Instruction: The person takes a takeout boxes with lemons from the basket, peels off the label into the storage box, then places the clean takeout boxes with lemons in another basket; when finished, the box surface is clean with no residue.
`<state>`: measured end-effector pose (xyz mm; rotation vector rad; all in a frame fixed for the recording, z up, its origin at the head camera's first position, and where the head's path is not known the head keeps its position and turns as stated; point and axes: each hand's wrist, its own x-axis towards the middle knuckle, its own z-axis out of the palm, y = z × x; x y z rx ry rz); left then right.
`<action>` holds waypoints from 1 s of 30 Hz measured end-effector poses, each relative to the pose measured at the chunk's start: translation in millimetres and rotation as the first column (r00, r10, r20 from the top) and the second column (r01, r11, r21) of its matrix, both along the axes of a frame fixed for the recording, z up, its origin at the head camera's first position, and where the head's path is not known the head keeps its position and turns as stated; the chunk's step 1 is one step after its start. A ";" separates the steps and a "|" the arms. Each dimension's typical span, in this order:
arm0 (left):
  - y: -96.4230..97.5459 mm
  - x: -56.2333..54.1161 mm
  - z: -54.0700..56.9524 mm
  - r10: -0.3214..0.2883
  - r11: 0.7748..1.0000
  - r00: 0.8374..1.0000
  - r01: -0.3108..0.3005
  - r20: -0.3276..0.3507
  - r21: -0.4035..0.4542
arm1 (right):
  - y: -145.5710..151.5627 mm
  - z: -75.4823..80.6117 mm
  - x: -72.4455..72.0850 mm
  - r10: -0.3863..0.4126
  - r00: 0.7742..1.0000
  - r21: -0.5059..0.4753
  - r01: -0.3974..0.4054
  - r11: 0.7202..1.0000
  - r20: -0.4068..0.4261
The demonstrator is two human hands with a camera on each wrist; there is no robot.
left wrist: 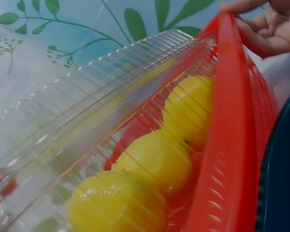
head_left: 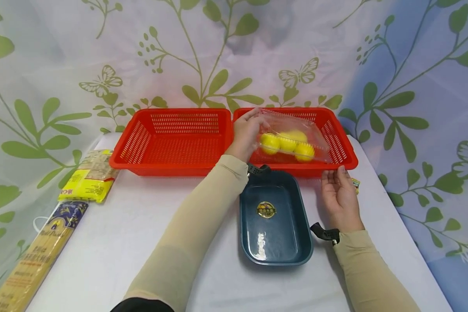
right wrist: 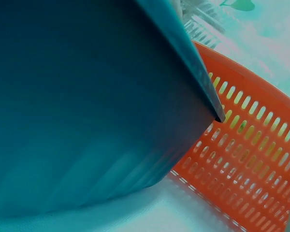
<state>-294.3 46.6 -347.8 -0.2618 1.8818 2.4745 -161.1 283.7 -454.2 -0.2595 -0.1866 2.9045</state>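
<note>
My left hand (head_left: 247,134) grips the left end of a clear plastic box (head_left: 316,145) with ridged edges, tilted over the right red basket (head_left: 345,160). Several yellow lemons (head_left: 270,143) show through the plastic, also in the left wrist view, where one lemon (left wrist: 152,159) sits near the basket wall (left wrist: 224,145). Whether all lie inside the box, I cannot tell. My right hand (head_left: 341,199), palm up, pinches the basket's front rim near its right corner. Between my forearms stands a dark blue tray (head_left: 274,238) with a gold sticker, close against the basket's front.
Left of the right basket stands another red basket (head_left: 179,147). At the table's left side lie a yellow packet (head_left: 87,177) and a long pack of noodles (head_left: 39,251). A small colourful packet (head_left: 355,185) peeks out behind my right hand. A leaf-patterned cloth (head_left: 218,52) hangs behind.
</note>
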 end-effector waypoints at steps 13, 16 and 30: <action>9.8 -4.9 -12.9 0.051 0.997 0.998 -0.047 0.049 -0.065 | 0.3 0.7 3.6 0.031 1.000 -0.038 -0.031 0.999 -0.007; 11.1 -4.6 -15.4 0.020 0.997 0.998 -0.015 0.060 -0.081 | -0.1 0.9 3.5 0.029 1.000 -0.040 -0.029 0.999 -0.005; -3.2 -5.6 -20.0 -0.213 0.939 0.968 0.239 0.130 -0.247 | -1.1 0.9 0.9 -0.003 1.000 -0.017 0.003 1.000 0.018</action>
